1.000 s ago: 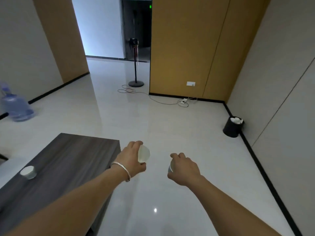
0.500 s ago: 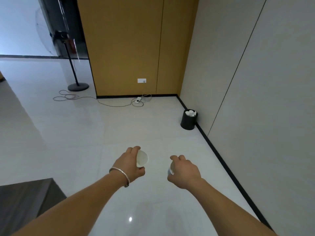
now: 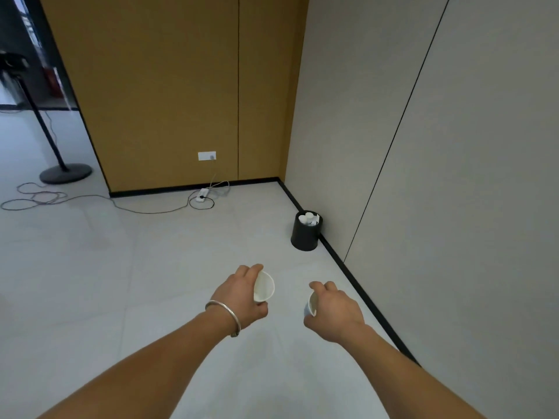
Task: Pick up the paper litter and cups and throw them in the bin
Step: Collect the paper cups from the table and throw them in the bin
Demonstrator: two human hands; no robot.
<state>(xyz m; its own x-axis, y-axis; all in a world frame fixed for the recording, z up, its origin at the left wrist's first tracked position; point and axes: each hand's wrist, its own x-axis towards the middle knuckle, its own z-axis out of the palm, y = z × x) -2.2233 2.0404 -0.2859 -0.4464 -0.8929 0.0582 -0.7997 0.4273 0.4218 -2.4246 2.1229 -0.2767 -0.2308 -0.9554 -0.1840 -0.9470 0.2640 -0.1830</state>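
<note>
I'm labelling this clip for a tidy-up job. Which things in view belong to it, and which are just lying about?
Job: left hand gripping a white cup; right hand gripping a second cup; black bin by the wall, white litter inside.
Lying about: stand base, floor cable, power strip, wall socket.

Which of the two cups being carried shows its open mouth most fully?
The left cup, held by the braceleted left hand: its white inside faces us. The right hand hides most of the right cup.

right cup (image 3: 311, 306): the right hand (image 3: 335, 309) is covering most of it.
inside the bin (image 3: 305, 237): white bits (image 3: 308, 218) are showing too small to identify.
stand (image 3: 65, 173) left of the bin: its head is blurring, running off the edge.
</note>
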